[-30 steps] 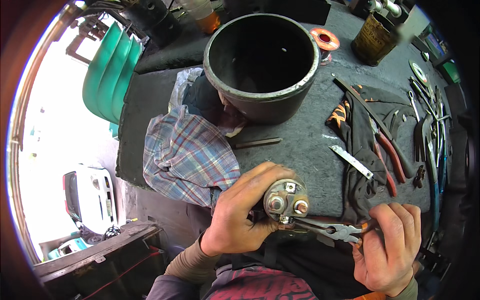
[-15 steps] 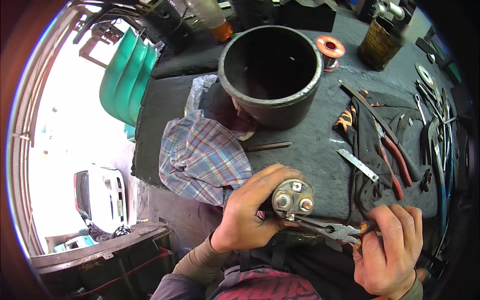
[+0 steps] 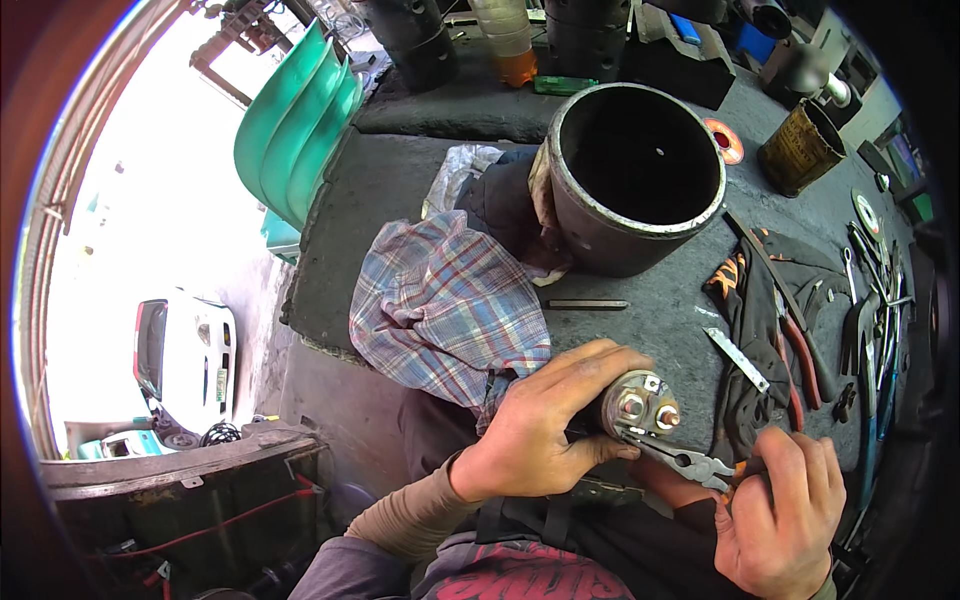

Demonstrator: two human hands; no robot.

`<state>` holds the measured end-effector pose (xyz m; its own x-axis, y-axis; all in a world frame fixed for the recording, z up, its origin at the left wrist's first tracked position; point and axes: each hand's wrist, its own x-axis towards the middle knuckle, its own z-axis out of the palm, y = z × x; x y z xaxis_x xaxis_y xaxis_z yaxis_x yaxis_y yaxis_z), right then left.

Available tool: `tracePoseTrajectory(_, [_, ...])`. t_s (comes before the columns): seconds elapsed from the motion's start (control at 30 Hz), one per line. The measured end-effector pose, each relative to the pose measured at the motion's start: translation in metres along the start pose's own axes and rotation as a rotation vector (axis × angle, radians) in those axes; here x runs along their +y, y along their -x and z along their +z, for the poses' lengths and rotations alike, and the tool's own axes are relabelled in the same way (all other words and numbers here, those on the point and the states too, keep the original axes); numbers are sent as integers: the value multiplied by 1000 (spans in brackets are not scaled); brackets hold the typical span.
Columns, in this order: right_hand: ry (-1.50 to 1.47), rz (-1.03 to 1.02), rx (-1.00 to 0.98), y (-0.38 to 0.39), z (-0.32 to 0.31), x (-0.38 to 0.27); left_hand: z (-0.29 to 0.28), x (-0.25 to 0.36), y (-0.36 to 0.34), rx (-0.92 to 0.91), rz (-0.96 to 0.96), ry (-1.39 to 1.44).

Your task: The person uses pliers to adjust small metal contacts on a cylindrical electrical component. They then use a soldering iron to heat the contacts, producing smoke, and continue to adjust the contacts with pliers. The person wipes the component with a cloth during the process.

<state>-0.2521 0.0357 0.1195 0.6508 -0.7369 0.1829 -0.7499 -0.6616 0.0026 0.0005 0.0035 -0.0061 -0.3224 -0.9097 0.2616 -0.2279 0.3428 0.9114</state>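
My left hand [image 3: 550, 425] is wrapped round a short, dark cylindrical starter solenoid [image 3: 651, 388], its terminal end turned up. Two threaded studs and small metal tabs show on that worn end. With my right hand [image 3: 778, 515] I grip the orange handles of grey long-nose pliers [image 3: 702, 467], mostly covered by my fingers. The jaws reach to a small tab at the solenoid's lower edge, beside my left thumb; whether they clamp it cannot be made out.
A wide black metal cylinder [image 3: 640, 240] stands on the dark bench beside a checked cloth [image 3: 450, 300]. To the right lie red-handled pliers [image 3: 800, 355], a metal strip [image 3: 736, 360], a dark garment and several wrenches. Behind stand a solder spool [image 3: 727, 143] and rusty can [image 3: 802, 150].
The whole view has shifted, so the bench things sit farther right in the picture. The solenoid and my left hand appear nearer my right hand. Both grips stay the same.
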Motion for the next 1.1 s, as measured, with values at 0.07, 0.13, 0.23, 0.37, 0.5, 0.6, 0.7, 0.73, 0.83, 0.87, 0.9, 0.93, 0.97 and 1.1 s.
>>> tracePoseTrajectory(0.07, [-43,13,-30,0,2,0,-1,0,1,10,-5,-1])
tracePoseTrajectory(0.13, [-107,43,-30,8,15,3,0,1,2,18,-9,-4])
tracePoseTrajectory(0.23, [-207,90,-5,16,31,8,3,1,-2,22,3,-10])
tracePoseTrajectory(0.37, [-332,132,12,19,47,11,4,0,-4,27,-19,3])
tracePoseTrajectory(0.5, [-398,86,0,-6,38,-3,0,-2,4,60,-2,63])
tracePoseTrajectory(0.6, [-406,66,41,0,38,-3,7,-2,8,17,47,96])
tracePoseTrajectory(0.7, [-426,91,50,17,25,1,18,-4,11,37,66,72])
tracePoseTrajectory(0.73, [-403,93,26,20,24,-4,4,3,10,33,66,2])
tracePoseTrajectory(0.83, [-382,125,-35,27,26,-15,10,-2,23,104,86,19])
tracePoseTrajectory(0.87, [-371,150,-84,30,27,-16,10,-4,25,135,112,21])
tracePoseTrajectory(0.9, [-334,129,-64,28,25,-15,10,-1,24,163,141,26])
tracePoseTrajectory(0.93, [-303,112,-44,24,23,-15,10,3,23,186,164,29])
tracePoseTrajectory(0.97, [-278,99,-25,21,22,-17,10,0,20,111,101,88])
tracePoseTrajectory(1.1, [11,52,19,20,4,12,14,-9,1,-46,77,46])
